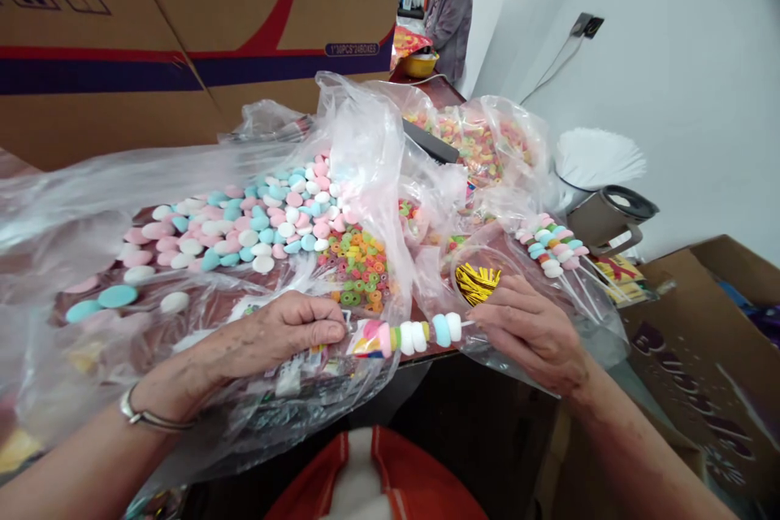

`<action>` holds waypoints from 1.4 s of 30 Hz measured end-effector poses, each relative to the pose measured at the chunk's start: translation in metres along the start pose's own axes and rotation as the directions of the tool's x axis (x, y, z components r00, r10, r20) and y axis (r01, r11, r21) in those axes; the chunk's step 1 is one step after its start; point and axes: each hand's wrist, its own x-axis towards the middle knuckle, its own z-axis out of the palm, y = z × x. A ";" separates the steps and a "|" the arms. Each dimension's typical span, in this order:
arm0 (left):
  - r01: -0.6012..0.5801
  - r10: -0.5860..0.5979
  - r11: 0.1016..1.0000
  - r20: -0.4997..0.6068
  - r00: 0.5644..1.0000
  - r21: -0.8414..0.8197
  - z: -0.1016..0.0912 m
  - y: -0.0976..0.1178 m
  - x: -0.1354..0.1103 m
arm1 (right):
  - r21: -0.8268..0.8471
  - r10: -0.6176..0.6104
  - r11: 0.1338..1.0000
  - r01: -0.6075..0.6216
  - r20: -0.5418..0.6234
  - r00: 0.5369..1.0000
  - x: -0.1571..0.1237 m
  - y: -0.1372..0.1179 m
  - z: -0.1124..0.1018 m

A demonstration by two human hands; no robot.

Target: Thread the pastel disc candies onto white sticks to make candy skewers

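Note:
My left hand (298,325) is closed in a pinch at the left end of a printed clear candy bag (366,339). Partly inside that bag is a marshmallow skewer (414,337) with white, blue and pink marshmallows and green gummy rings between them. At the skewer's right end, my right hand (530,329) has its fingers closed around the white stick. Just behind those fingers is a round clear tub (456,266) of gold twist ties (477,283). The fingertips of my right hand are partly hidden.
Loose pastel marshmallows (244,227) and gummy rings (359,264) lie on plastic across the table. Finished-looking skewers (554,244) lie at right beside a grey mug (609,215). A large carton (183,41) stands behind; an open box (700,341) is at right. Another person (451,12) works farther back.

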 end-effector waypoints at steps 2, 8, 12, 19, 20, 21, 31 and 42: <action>0.015 -0.015 1.000 -0.001 1.000 -0.020 0.001 0.001 0.000 | 0.010 0.001 1.000 0.000 -0.025 1.000 0.000 0.000 0.002; 0.070 -0.070 0.997 0.003 0.998 -0.021 0.001 0.001 -0.004 | 0.009 0.000 1.000 0.000 -0.038 0.999 -0.001 -0.005 0.008; 0.080 -0.074 0.996 0.154 0.985 -0.028 0.002 0.007 -0.007 | -0.026 -0.006 1.000 0.005 -0.057 0.998 0.000 -0.011 0.012; 0.082 -0.100 0.994 0.270 0.958 0.074 0.008 0.027 -0.009 | -0.041 -0.034 0.999 0.033 -0.027 0.999 0.006 -0.011 0.014; 0.082 -0.095 0.995 0.273 0.957 0.059 0.010 0.028 -0.008 | -0.035 -0.021 0.999 0.022 0.018 1.000 0.008 -0.012 0.015; 0.086 -0.094 0.995 0.275 0.957 0.042 0.012 0.028 -0.008 | -0.030 -0.007 1.000 0.009 0.063 0.998 0.009 -0.013 0.016; 0.048 -0.044 0.999 0.197 0.979 -0.015 0.030 0.026 -0.008 | 0.148 0.177 0.964 -0.220 0.257 0.950 0.022 -0.022 0.015; 0.048 -0.036 0.942 -0.042 0.998 0.333 0.033 0.027 -0.018 | 0.053 -0.006 0.999 0.001 0.102 0.995 0.024 -0.021 0.019</action>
